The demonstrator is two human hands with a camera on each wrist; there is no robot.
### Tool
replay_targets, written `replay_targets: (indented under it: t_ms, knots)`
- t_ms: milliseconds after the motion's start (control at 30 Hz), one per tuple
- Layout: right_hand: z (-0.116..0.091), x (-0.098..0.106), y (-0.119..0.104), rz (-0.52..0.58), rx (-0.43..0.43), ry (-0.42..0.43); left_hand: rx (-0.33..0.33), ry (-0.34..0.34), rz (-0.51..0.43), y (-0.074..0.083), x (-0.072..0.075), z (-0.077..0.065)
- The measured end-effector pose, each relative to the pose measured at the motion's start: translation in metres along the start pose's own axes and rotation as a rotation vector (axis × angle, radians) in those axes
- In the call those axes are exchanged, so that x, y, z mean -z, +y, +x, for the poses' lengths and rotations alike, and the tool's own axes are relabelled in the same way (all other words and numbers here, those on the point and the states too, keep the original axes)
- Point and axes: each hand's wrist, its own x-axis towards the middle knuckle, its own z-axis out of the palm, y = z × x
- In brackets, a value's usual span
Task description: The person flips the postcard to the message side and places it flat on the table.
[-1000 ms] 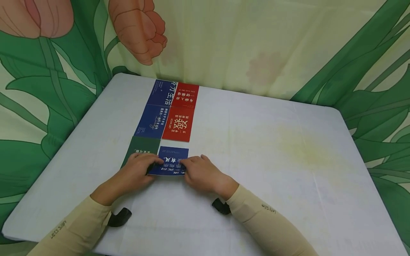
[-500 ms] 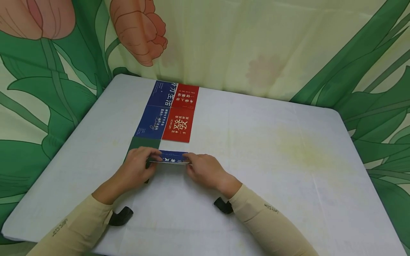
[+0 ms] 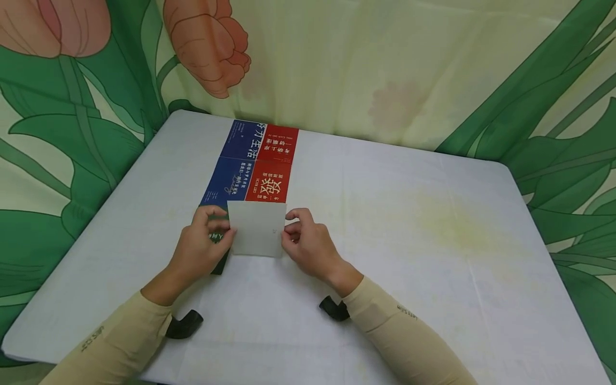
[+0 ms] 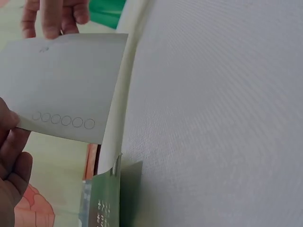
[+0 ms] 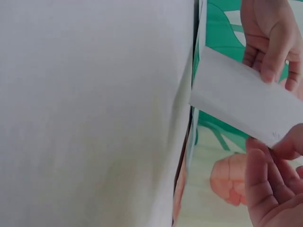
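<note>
A postcard [image 3: 256, 229] is held up off the table with its pale back toward me; a row of small printed circles shows on it in the left wrist view. My left hand [image 3: 199, 240] pinches its left edge between thumb and fingers. At the opposite edge my right hand [image 3: 313, 243] pinches it the same way. Beyond it lie two blue cards [image 3: 243, 140] and two red cards [image 3: 280, 143] in two columns. A green card [image 4: 106, 198] lies by my left hand, partly hidden behind it.
A white cloth [image 3: 409, 240] covers the table. Behind the far edge hangs a curtain [image 3: 337, 64] printed with flowers and leaves. Black straps [image 3: 184, 324] stick out at both wrists over the table.
Both hands have lifted the postcard and tipped it up. Its blue printed front has turned away, so the pale back now faces me and covers the near part of the lower red card.
</note>
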Motion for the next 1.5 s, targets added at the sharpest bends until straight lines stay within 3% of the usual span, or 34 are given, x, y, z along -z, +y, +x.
replay_targets:
  t_ms: [300,500,633,800,1067,1500]
  knots:
    - [-0.001,-0.003,0.002,-0.009,0.029,0.082,-0.041,0.050,-0.028,0.000,-0.002,0.001]
    - [0.000,-0.004,0.002,-0.053,0.031,0.063,-0.049,0.044,0.004,-0.004,-0.001,0.003]
    - [0.001,-0.004,0.001,-0.057,-0.023,0.008,-0.035,0.016,0.021,-0.005,-0.001,0.003]
    - [0.004,-0.005,0.000,-0.098,-0.093,-0.061,0.030,-0.051,0.036,-0.005,-0.002,0.003]
    - [0.007,-0.006,0.000,-0.141,-0.159,-0.155,0.223,-0.207,0.065,-0.003,-0.003,0.005]
    - [0.012,-0.009,0.003,-0.278,-0.216,-0.317,0.346,-0.352,0.104,-0.008,-0.008,0.009]
